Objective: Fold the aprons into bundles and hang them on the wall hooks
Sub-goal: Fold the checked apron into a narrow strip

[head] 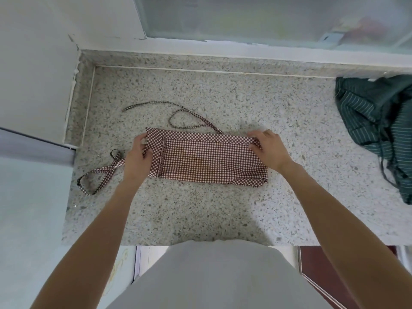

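A red-and-white checked apron [207, 160] lies folded into a long flat rectangle in the middle of the speckled stone counter [200, 215]. My left hand [139, 156] grips its left end, fingers curled over the edge. My right hand [268, 147] pinches the far right corner of the fold. One apron strap [101, 175] trails in a loop to the left, and another strap [185, 117] curls behind the fold. A dark green striped apron [379, 121] lies crumpled at the counter's right edge. No wall hooks are in view.
A white wall [33, 63] borders the counter on the left, and a frosted window [267, 18] runs along the back above a raised ledge. The counter's front edge is close to my body, with cabinet doors [323, 270] below.
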A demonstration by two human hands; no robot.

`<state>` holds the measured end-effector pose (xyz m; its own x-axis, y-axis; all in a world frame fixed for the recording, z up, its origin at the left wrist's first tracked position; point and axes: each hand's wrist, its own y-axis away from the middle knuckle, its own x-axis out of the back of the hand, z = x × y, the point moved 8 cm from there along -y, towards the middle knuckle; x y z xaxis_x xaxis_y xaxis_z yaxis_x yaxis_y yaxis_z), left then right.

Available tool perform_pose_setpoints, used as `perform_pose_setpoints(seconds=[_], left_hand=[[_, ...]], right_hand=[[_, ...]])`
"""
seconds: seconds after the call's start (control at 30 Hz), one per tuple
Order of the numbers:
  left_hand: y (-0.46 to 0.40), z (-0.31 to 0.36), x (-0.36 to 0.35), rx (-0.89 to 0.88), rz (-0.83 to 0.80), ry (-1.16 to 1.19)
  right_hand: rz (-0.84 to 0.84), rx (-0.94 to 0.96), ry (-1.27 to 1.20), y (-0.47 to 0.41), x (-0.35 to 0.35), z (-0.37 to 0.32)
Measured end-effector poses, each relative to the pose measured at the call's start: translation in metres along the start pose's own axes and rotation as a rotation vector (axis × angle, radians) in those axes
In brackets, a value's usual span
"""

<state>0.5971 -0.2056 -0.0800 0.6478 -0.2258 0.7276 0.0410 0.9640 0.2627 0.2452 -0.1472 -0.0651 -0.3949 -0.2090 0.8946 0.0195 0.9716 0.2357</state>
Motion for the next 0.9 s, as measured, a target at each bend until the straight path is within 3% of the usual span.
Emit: perform_pose_setpoints(seconds=[0.33,0.63,0.73,0.8,0.9], left_hand=[[-0.005,-0.002,-0.013,0.020,-0.064,-0.080],[-0.008,0.002,-0.007,-0.017,-0.004,-0.144],[0.000,0.021,-0.002,-0.159,0.095,-0.316],[0.018,0.053,-0.009,-0.358,0.134,-0.302],[0.062,0.102,-0.045,-0.718,0.000,-0.232]], right_hand=[[-0.020,-0.066,0.248,0.000,0.003,0.028],[-0.070,-0.082,0.220,-0.005,-0.010,0.023],[-0.098,-0.143,0.095,-0.001,-0.012,0.025],[-0.135,-0.167,0.062,0.005,-0.014,0.028],[-0.155,-0.193,-0.042,0.022,-0.019,0.030]])
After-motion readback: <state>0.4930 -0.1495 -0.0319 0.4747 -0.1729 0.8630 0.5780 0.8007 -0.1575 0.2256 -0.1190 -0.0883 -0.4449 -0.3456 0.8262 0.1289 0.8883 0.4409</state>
